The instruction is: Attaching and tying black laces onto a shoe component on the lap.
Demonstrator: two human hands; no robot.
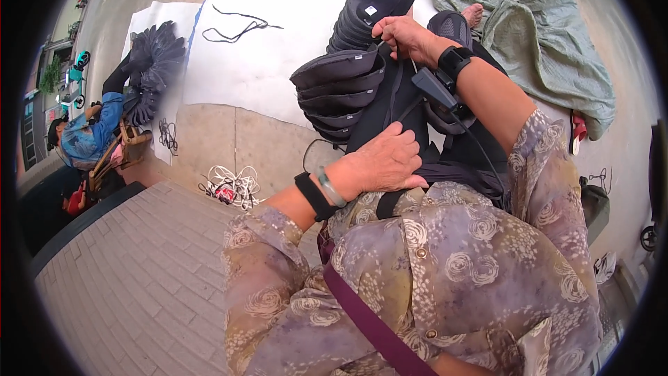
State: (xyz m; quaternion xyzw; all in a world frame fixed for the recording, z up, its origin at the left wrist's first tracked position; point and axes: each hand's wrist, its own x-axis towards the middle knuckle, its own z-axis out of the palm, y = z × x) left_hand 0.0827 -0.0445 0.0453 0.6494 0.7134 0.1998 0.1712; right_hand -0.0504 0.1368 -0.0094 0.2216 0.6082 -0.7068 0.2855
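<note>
Nearest, a patterned blouse (445,264) crossed by a maroon strap (369,320). Left hand (379,163) laid flat, grip released, palm pressing on dark fabric (410,108) against the lap, a black wristband (312,196) and a bangle (330,188) at the wrist. Just above, a stack of dark shoe uppers (337,90), curved and nested, touching the fabric's left side. Further up, right hand (403,35) with grip clenched, pinching a thin thread (415,66) at the top of the fabric; black watch (454,63) on that wrist, a small dark device (435,89) and cable hanging just below it. Beyond, a second stack of uppers (372,7) lying on a white sheet (257,63) spread on the ground, with a black lace (240,26) loose on it. To the right, a green cloth (550,42) crumpled. Down left, white cords (229,186) tangled on the pavement. Far left, another person (90,136) seated beside a pile of dark pieces (156,63).
</note>
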